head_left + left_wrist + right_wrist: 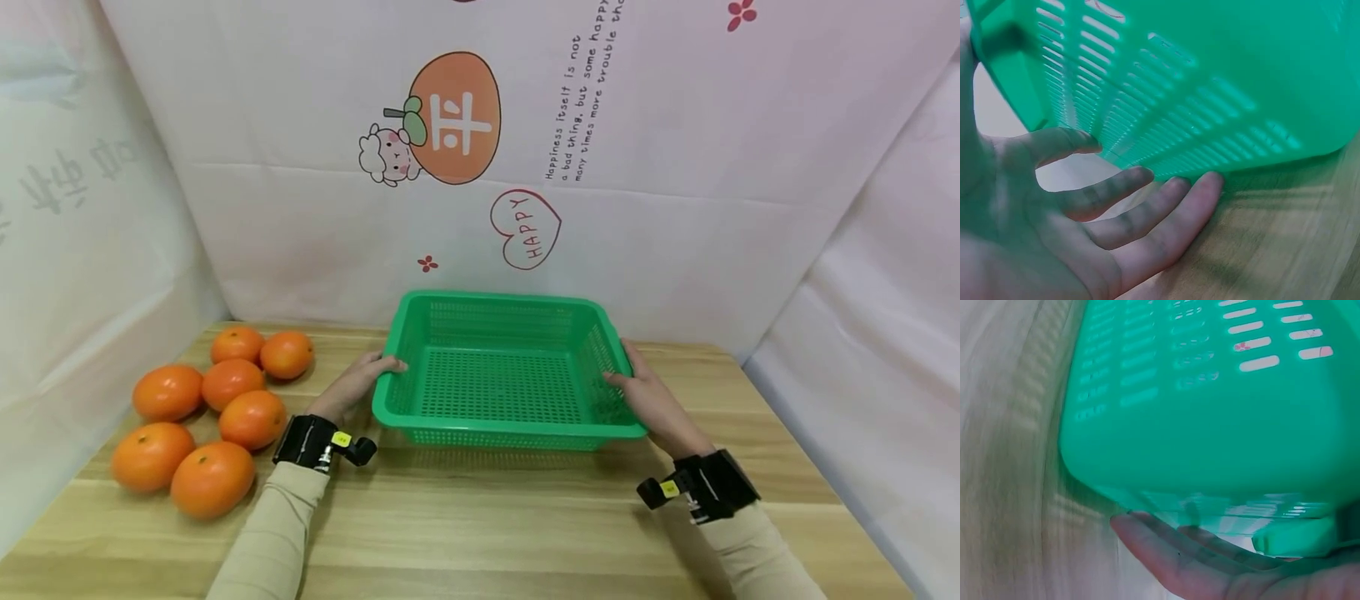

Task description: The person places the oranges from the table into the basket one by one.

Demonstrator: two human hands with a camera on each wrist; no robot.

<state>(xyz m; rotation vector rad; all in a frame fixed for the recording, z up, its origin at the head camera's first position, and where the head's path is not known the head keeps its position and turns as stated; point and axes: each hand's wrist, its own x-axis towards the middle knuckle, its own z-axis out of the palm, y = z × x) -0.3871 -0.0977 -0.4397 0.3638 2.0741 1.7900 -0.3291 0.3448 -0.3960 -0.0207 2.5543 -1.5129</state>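
Note:
A green plastic basket with slotted walls and a mesh bottom is held between my two hands at the back middle of the table. My left hand grips its left rim, thumb over the edge. In the left wrist view, the other fingers spread along the outside of the basket wall. On the opposite side my right hand holds the right rim, with the thumb inside. Its fingers reach beneath the end wall in the right wrist view. Whether the basket's bottom touches the table is unclear.
Several oranges lie in a group on the left of the wooden table, beside my left forearm. A white printed cloth hangs right behind the basket, and more white cloth borders both sides.

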